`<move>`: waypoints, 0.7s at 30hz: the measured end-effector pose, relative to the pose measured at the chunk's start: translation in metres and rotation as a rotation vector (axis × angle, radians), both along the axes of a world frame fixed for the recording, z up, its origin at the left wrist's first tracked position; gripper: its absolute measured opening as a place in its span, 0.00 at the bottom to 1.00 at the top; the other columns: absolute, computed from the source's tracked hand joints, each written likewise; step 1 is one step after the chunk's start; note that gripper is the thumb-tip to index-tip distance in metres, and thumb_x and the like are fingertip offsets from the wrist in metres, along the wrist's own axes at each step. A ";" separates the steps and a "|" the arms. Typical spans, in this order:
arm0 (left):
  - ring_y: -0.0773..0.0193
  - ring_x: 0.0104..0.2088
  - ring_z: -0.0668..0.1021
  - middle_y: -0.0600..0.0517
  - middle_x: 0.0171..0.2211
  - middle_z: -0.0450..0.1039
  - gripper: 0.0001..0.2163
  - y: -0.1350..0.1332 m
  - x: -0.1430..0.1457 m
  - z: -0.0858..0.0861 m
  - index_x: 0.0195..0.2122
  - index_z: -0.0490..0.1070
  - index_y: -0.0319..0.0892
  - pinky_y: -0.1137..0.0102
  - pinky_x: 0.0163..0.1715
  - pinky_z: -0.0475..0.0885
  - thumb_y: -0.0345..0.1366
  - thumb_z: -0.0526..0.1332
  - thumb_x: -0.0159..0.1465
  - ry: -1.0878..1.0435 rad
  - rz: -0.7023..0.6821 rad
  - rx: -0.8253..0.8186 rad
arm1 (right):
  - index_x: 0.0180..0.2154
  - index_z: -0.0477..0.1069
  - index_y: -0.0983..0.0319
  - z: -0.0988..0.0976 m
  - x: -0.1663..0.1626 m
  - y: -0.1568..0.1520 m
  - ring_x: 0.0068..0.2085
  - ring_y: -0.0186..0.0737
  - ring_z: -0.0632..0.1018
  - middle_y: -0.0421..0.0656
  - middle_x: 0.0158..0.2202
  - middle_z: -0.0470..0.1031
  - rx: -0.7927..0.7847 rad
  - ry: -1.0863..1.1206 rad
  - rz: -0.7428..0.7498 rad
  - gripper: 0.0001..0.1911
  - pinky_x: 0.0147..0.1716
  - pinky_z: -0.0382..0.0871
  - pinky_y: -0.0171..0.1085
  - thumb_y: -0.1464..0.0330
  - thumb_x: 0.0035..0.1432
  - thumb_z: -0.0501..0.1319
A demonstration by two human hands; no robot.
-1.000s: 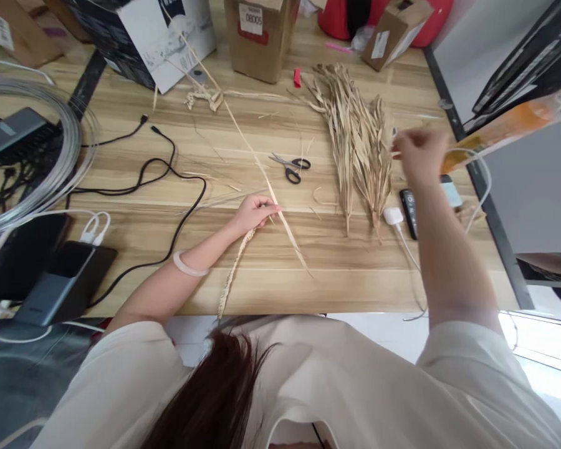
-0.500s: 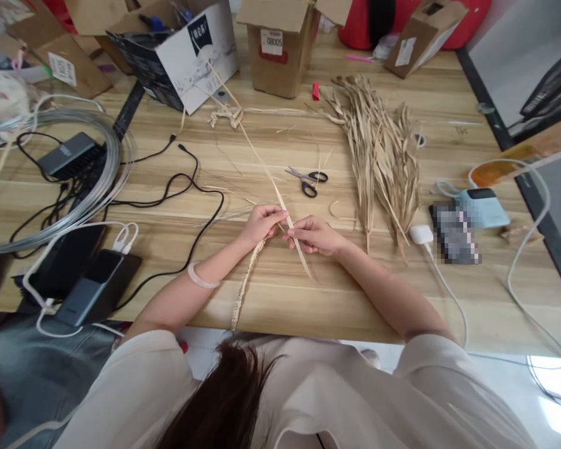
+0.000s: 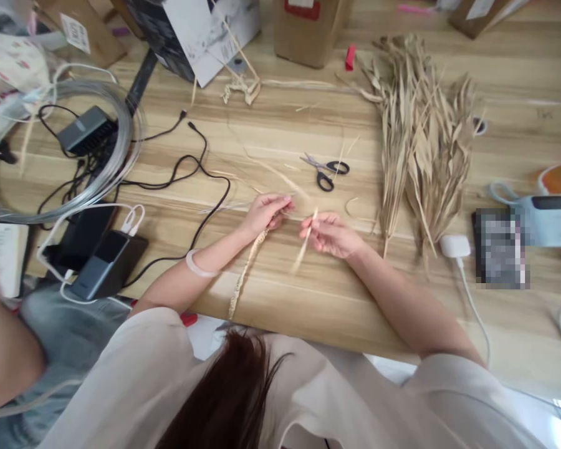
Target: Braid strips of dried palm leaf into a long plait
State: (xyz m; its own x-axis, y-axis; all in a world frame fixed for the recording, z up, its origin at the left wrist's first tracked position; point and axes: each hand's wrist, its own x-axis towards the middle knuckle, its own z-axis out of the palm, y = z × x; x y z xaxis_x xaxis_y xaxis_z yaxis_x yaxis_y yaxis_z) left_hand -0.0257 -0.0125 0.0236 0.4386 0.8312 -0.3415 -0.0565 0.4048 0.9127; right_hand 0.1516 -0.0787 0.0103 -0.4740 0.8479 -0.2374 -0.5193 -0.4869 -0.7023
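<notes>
Left hand: Thumb and fingers pinch the upper end of a braided cord above the middle of a wooden table; a translucent bracelet rings the forearm.
Right hand: Just beside the left and apart from it, fingers curled, it grips a pale fibre strip whose lower end points down toward the near edge, blurred.
Braid: The cord slants from beneath the left hand toward the table's near edge, its tight, knobbly plait showing along its length.
Loose strand: A blurred pale strand shows beyond the left hand; whether it joins the gripped strip cannot be told.
Scissors: Black-handled scissors lie beyond the hands, blades slightly parted and pointing left.
Dried leaves: A tan sheaf of dried leaves spreads across the table to the right of the scissors, near a white charger and a light-blue device.
Wire and cables: At left, a coil of silvery wire surrounds a dark grey device; a black cable snakes toward the left forearm.
Far side: Cardboard boxes, one brown, stand beyond a knotted scrap of fibre.
Neighbour: Another person's bare arm enters at the left edge, near an open notebook.
</notes>
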 end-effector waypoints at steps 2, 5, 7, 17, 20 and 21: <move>0.79 0.10 0.60 0.57 0.16 0.66 0.16 0.000 0.000 0.000 0.25 0.71 0.35 0.77 0.10 0.48 0.46 0.67 0.50 0.027 -0.038 0.031 | 0.31 0.75 0.58 0.001 0.003 0.004 0.23 0.25 0.74 0.36 0.27 0.78 -0.009 0.093 -0.269 0.05 0.25 0.71 0.28 0.64 0.52 0.66; 0.79 0.10 0.60 0.60 0.12 0.60 0.15 -0.002 -0.001 -0.002 0.25 0.71 0.36 0.78 0.10 0.50 0.43 0.69 0.48 0.065 -0.113 0.091 | 0.29 0.72 0.56 0.002 0.008 0.012 0.23 0.25 0.70 0.32 0.23 0.73 -0.055 0.198 -0.491 0.07 0.30 0.70 0.29 0.65 0.59 0.59; 0.79 0.11 0.61 0.59 0.15 0.64 0.14 -0.002 -0.002 -0.004 0.27 0.72 0.36 0.79 0.10 0.51 0.41 0.70 0.47 0.090 -0.134 0.125 | 0.29 0.71 0.55 0.002 0.010 0.015 0.20 0.25 0.66 0.31 0.20 0.68 -0.056 0.198 -0.536 0.10 0.29 0.69 0.30 0.64 0.62 0.55; 0.81 0.14 0.62 0.51 0.31 0.76 0.19 -0.005 -0.002 -0.003 0.39 0.75 0.38 0.79 0.11 0.55 0.42 0.71 0.47 0.155 -0.217 0.222 | 0.29 0.70 0.58 -0.003 -0.001 0.011 0.25 0.30 0.67 0.36 0.21 0.64 0.110 -0.215 -0.580 0.12 0.30 0.67 0.32 0.58 0.58 0.59; 0.80 0.12 0.62 0.54 0.23 0.72 0.17 -0.005 -0.001 -0.002 0.32 0.74 0.37 0.79 0.11 0.53 0.46 0.68 0.51 0.142 -0.140 0.191 | 0.29 0.71 0.58 -0.007 -0.003 0.008 0.26 0.31 0.68 0.37 0.22 0.65 0.196 -0.293 -0.554 0.13 0.31 0.67 0.34 0.55 0.56 0.60; 0.80 0.12 0.62 0.54 0.22 0.72 0.17 -0.005 0.000 -0.002 0.29 0.73 0.37 0.78 0.11 0.53 0.47 0.67 0.51 0.135 -0.117 0.185 | 0.29 0.72 0.57 -0.008 -0.003 0.007 0.26 0.31 0.68 0.37 0.22 0.65 0.220 -0.302 -0.550 0.13 0.32 0.67 0.34 0.55 0.56 0.60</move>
State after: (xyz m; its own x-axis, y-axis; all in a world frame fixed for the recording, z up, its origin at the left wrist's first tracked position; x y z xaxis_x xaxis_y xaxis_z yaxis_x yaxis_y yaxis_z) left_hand -0.0259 -0.0177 0.0214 0.4962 0.8315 -0.2500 0.1083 0.2264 0.9680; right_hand 0.1486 -0.0718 0.0025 0.1017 0.9911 -0.0856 -0.4158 -0.0358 -0.9087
